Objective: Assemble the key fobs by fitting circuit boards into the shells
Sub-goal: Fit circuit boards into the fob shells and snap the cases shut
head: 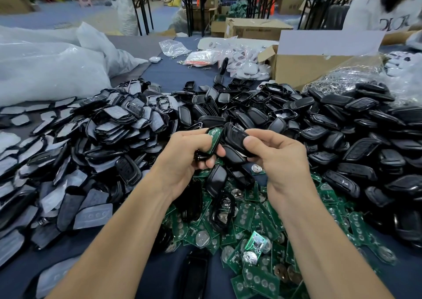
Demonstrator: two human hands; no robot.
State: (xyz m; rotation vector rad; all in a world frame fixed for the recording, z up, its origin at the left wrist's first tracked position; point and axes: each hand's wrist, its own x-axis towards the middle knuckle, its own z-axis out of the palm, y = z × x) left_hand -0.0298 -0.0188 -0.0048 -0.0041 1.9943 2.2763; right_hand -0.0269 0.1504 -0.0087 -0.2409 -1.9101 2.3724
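My left hand [182, 159] holds a green circuit board [214, 138] and a black shell part beneath it, fingers curled round them. My right hand [276, 159] pinches a black key fob shell [236, 138] between thumb and fingers, right beside the board. Both hands hover above the middle of the table. Below them lies a heap of green circuit boards [255, 230] with round battery cells. Black shells [331, 125] are piled to the right and behind.
A heap of black shell halves with grey rubber button pads [96, 143] fills the left. White plastic bags [45, 70] lie at the far left, a cardboard box [303, 68] and a bag of metal rings [351, 74] at the far right. Another person [386, 6] sits at the back right.
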